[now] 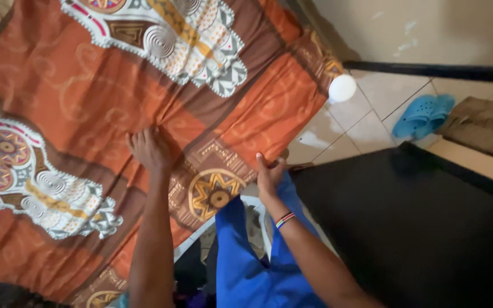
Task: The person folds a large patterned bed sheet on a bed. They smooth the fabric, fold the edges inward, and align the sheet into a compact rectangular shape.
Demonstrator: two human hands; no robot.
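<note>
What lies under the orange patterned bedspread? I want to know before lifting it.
Nothing shows: the bedspread covers everything beneath. Left hand presses on it; right hand grips its edge.

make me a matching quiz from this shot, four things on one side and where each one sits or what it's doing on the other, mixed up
Things:
1. left hand
2. right hand
3. blue clogs
4. white ball

Places or states:
A. on the tiled floor near the dark baseboard
B. pressed flat on the orange patterned bedspread
C. at the corner of the bedspread, beside the wall
D. gripping the bedspread's edge, beaded bracelet on the wrist

Pairs: 1-B, 2-D, 3-A, 4-C
</note>
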